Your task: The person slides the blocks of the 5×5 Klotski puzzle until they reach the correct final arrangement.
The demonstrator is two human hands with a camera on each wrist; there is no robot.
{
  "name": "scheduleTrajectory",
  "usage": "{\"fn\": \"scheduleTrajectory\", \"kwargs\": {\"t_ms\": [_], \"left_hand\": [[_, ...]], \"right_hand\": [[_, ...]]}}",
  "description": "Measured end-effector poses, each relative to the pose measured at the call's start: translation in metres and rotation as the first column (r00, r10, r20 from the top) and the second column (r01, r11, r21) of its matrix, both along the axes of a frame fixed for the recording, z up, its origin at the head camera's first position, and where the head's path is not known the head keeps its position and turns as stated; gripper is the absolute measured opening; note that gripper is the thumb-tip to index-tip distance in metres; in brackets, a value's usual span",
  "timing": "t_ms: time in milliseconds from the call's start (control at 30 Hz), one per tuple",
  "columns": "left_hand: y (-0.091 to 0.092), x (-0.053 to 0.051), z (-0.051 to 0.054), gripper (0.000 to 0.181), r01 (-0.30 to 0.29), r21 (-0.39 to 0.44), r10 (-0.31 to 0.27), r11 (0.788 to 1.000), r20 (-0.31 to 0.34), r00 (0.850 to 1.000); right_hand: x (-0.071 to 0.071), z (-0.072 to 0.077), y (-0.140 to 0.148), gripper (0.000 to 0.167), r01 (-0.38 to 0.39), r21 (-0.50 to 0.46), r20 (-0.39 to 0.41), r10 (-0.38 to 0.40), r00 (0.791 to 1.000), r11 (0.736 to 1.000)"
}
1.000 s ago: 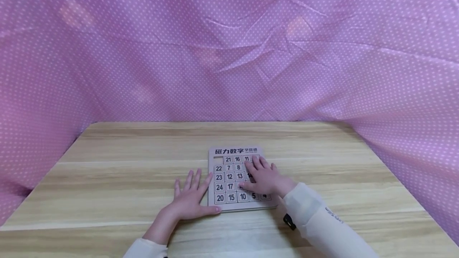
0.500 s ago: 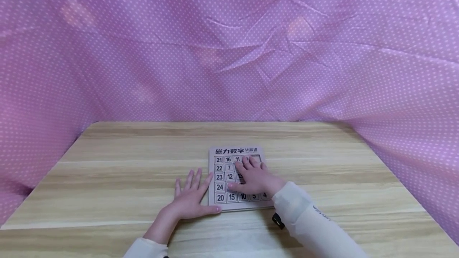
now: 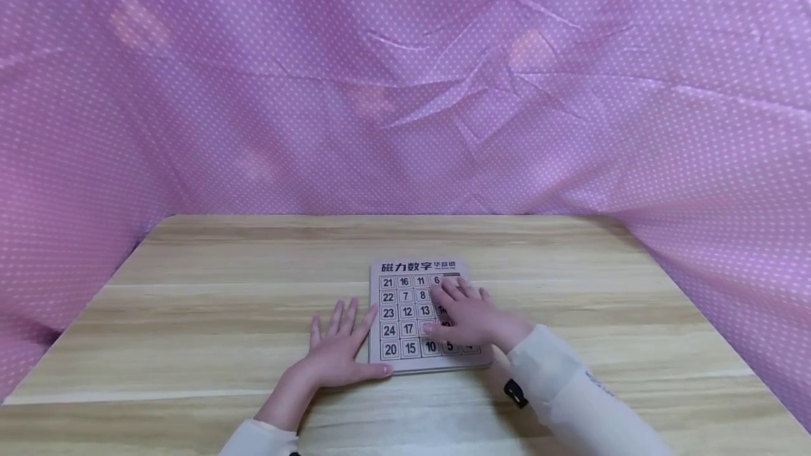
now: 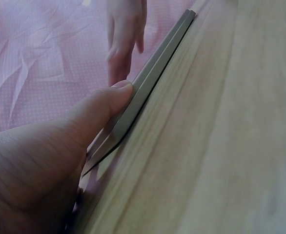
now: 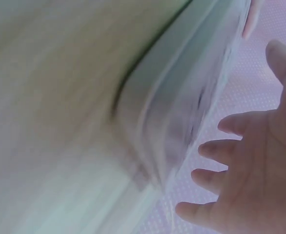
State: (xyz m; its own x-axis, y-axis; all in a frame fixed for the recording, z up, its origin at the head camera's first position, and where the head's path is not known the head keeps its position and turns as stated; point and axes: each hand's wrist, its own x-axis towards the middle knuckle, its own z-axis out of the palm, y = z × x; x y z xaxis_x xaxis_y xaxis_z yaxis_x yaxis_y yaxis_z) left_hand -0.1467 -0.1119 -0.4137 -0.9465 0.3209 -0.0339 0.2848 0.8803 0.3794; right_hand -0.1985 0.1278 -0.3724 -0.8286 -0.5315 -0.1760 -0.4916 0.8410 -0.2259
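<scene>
A sliding number puzzle [image 3: 426, 366] lies flat on the table, with numbered tiles in a frame and dark lettering along its top. Its top row reads 21, 16, 11, 6 from the left, and a dark gap shows at the top right corner. My left hand [image 3: 334, 357] rests beside the puzzle's left edge, fingers spread, its thumb [image 4: 111, 100] touching the near left corner. Over the right-hand columns is my right hand [image 3: 472, 319], fingers extended, hiding several tiles. In the right wrist view the fingers [image 5: 214, 151] look straight and hold nothing.
The wood-grain table [image 3: 222, 287] extends around the puzzle on all sides. Pink dotted cloth [image 3: 380, 90] hangs behind it and along both sides. A black strap piece [image 3: 515, 393] shows under the right sleeve.
The top-row tiles slid left under my right hand, so the gap went from top left to top right. The right hand has since moved back right. The left hand stays put.
</scene>
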Motion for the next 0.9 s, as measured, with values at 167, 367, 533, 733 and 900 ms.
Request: {"fn": "scheduleTrajectory", "kwargs": {"t_ms": [167,367,533,733,900], "left_hand": [[0.001,0.002,0.001,0.101,-0.012,-0.005,0.012,1.000,-0.001,1.000],[0.003,0.004,0.003,0.101,-0.017,-0.023,0.017,1.000,0.001,1.000],[0.002,0.004,0.001,0.101,-0.019,-0.017,0.019,1.000,0.000,1.000],[0.003,0.005,0.001,0.100,-0.014,-0.019,0.014,1.000,-0.001,1.000],[0.003,0.005,0.001,0.100,-0.011,-0.019,0.011,1.000,0.001,1.000]], "right_hand": [[0.008,0.002,0.026,0.079,-0.008,0.010,-0.017,0.008,1.000,1.000],[0.015,-0.002,0.045,0.084,0.007,0.029,-0.004,-0.007,1.000,1.000],[0.015,-0.006,0.046,0.084,0.008,0.021,-0.009,-0.008,1.000,1.000],[0.010,-0.007,0.045,0.083,0.018,-0.010,-0.002,-0.018,1.000,1.000],[0.001,-0.007,0.044,0.084,0.028,-0.024,0.013,-0.027,1.000,0.999]]}}
